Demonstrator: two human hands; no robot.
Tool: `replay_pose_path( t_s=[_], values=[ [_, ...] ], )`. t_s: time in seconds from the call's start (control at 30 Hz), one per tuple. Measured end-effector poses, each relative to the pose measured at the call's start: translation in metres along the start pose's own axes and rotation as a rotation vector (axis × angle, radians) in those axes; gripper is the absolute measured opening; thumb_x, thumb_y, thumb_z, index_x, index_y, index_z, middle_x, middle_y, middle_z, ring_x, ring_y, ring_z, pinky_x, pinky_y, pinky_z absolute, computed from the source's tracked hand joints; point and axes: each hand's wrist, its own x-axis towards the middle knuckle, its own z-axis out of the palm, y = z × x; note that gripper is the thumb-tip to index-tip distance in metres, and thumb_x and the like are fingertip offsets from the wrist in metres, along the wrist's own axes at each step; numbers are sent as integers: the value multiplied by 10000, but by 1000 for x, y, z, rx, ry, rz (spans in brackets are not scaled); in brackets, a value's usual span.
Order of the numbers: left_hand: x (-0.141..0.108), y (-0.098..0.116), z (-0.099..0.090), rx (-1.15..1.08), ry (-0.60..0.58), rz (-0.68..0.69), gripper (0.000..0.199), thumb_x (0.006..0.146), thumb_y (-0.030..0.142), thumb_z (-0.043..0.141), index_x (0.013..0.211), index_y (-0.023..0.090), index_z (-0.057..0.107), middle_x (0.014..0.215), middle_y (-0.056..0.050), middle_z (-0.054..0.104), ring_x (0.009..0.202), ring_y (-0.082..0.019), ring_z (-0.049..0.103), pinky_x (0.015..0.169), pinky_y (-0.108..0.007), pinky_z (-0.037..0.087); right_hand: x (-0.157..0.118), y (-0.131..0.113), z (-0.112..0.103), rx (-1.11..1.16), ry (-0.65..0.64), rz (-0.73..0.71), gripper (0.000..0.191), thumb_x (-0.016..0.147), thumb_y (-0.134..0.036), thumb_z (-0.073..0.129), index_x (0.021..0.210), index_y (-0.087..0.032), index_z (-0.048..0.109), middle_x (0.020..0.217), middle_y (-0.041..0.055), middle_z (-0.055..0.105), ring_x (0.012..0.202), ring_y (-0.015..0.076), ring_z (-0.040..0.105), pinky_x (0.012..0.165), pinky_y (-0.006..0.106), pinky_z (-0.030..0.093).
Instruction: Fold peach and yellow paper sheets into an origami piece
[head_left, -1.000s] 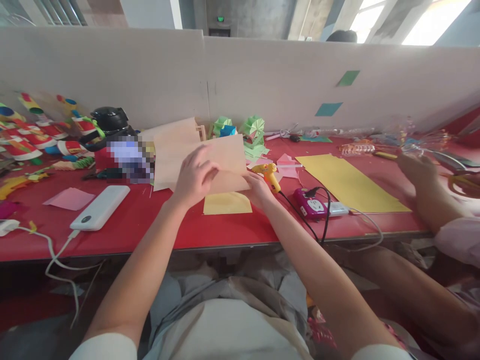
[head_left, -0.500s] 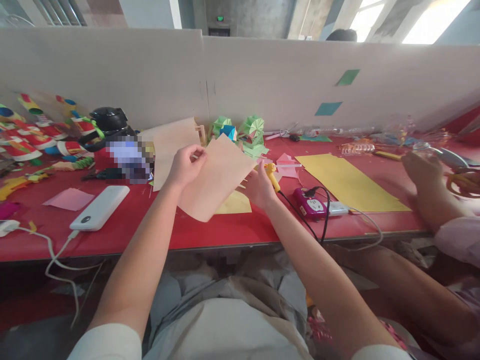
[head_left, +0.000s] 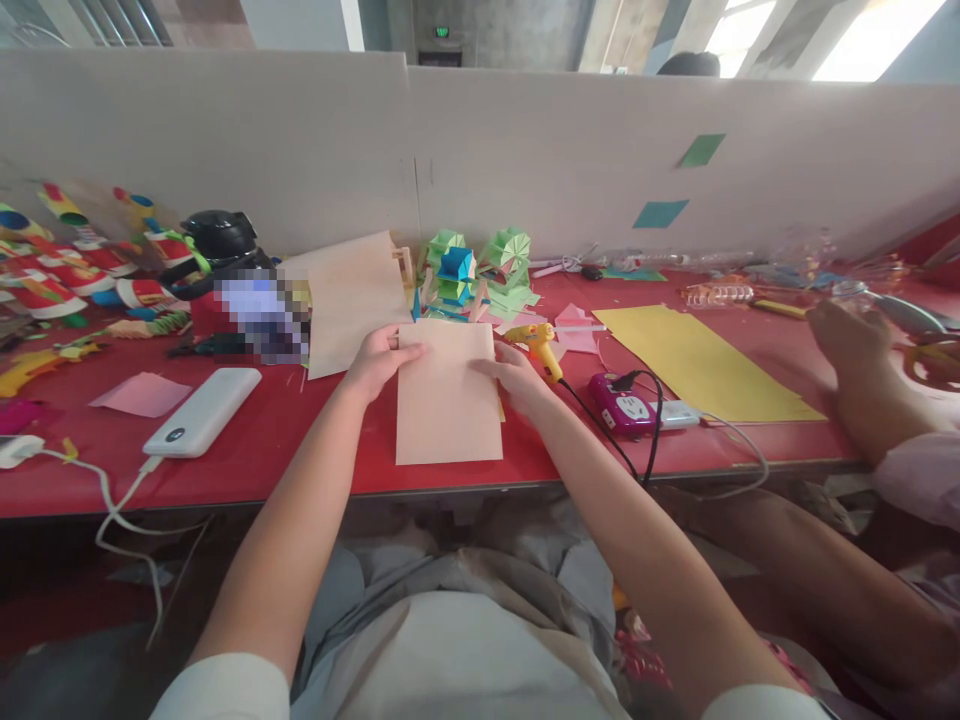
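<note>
My grey trousers and pale top fill the bottom centre of the frame, with the red desk just beyond. In the middle, I hold a tan paper sheet by its upper side edges: my left hand grips the left edge, thumb on top, and my right hand grips the right edge, thumb also on the face. A sliver of yellow paper peeks out by the sheet's right edge.

At left on the desk lies a white power bank with a white cable plugged in; a pink paper piece is just beyond it. To the right of centre sit a purple power socket with a black plug in it and, near my right hand, a yellow glue gun. Farther right are a large yellow sheet and another person's hand, near orange-handled scissors; I can't tell whether it grasps anything.

Beyond my sheet, a larger tan sheet leans towards the pale partition, beside green folded-paper shapes and a blue one. Green and teal paper squares show on the partition, upper right.
</note>
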Motion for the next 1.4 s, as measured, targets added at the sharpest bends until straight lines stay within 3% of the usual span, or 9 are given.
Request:
replay_pose_path(
  t_s=[0.27,0.5,0.87,1.17,1.4],
  values=[
    [-1,-10,2,27,56,-22,588,522,413,901,990,126,691,939,-118,750,898,-261,702,885,-418,539,-1,2,-1,11,-13,-5,537,590,-194,798,1081,-214,583,974,56,731,871,255,708,855,468,576],
    [3,-20,-1,18,149,70,460,589,466,853,883,139,718,893,-99,750,876,-232,686,889,-367,507,-4,1,-1,2,-41,0,517,578,-172,788,1061,-226,613,942,44,742,879,272,709,865,484,572],
    [5,-24,0,38,255,57,498,530,417,887,894,128,708,833,-86,729,800,-205,671,836,-350,498,4,6,-5,21,16,-18,530,581,-245,840,1057,-217,608,1026,77,731,904,274,709,859,492,581],
    [6,-25,0,16,256,118,364,628,433,823,829,146,725,809,-67,725,792,-188,655,812,-310,479,3,7,-5,50,-13,-71,571,554,-223,844,1077,-218,614,1034,70,736,929,296,707,859,505,580],
    [6,-23,1,3,273,111,333,614,416,823,795,152,730,799,-61,723,776,-187,645,798,-307,474,3,6,-6,40,-32,-85,572,557,-260,856,1077,-215,620,1014,71,740,914,291,710,864,500,576]
  ],
)
